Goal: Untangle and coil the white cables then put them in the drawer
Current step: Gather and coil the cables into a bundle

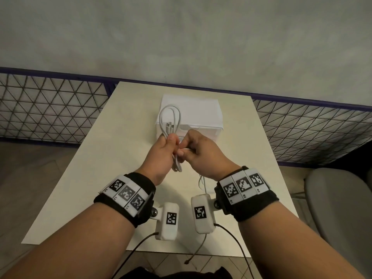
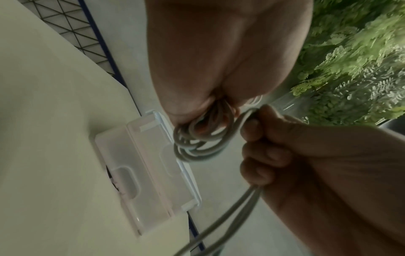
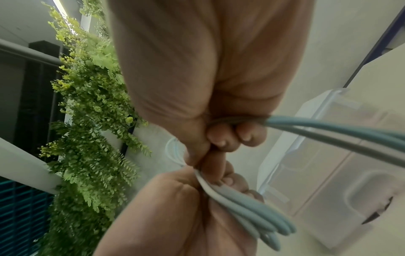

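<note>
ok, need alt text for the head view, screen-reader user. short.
Two bare hands hold a bundle of white cable above a white table: the left hand grips the looped coil while the right hand pinches a strand beside it. A small white drawer unit sits just behind the hands.
</note>
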